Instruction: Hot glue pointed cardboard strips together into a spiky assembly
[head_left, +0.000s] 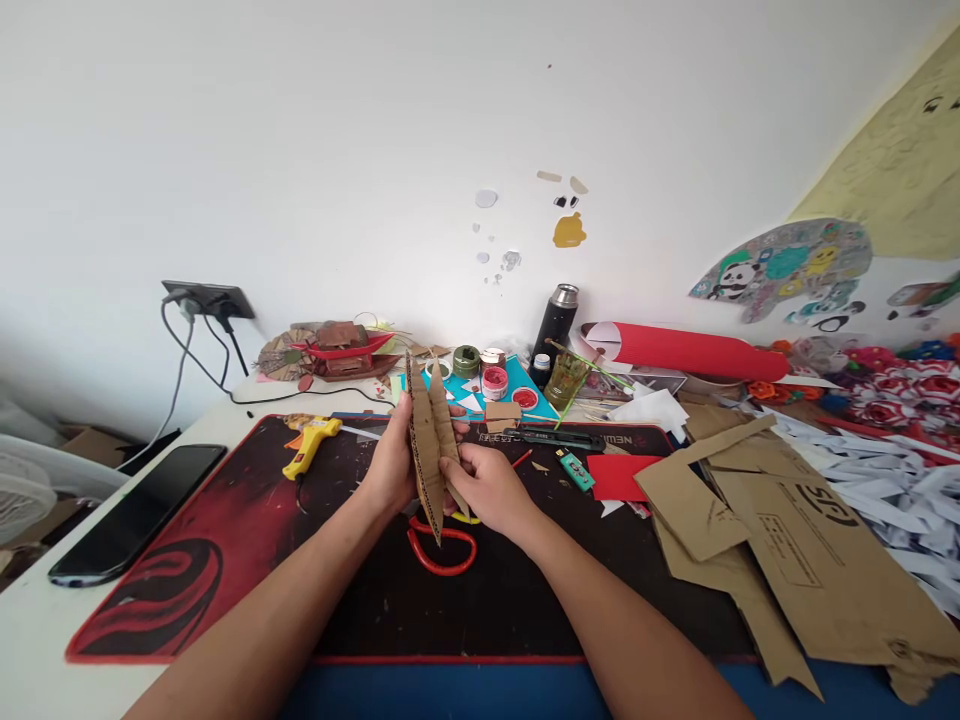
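Both hands, left and right, pinch the pointed cardboard pieces upright between them; red scissors lie right underneath; loose grip and the layers could slide apart, glue gun sits left

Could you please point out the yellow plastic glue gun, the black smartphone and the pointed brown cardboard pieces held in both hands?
yellow plastic glue gun (309,445), head view, on its body.
black smartphone (139,512), head view, middle of its screen.
pointed brown cardboard pieces (430,435), head view, on the corrugated face between the hands.
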